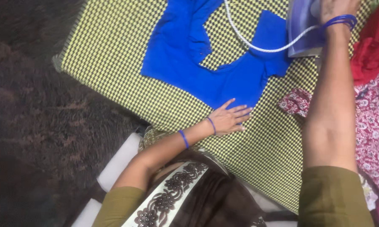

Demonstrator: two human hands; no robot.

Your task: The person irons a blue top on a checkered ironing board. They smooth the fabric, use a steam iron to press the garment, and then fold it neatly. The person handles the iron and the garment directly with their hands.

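A bright blue blouse lies spread flat on a yellow-and-black checked cloth. My left hand rests flat, fingers apart, on the blouse's near hem and the cloth. My right hand, with blue bangles at the wrist, grips the top of a purple-and-silver clothes iron that stands on the blouse's right sleeve. The iron's white cord curves across the blouse and off the top edge.
A red cloth and a red-and-white printed fabric lie at the right edge. A dark brown shaggy rug fills the left side. A white padded edge shows below the checked cloth.
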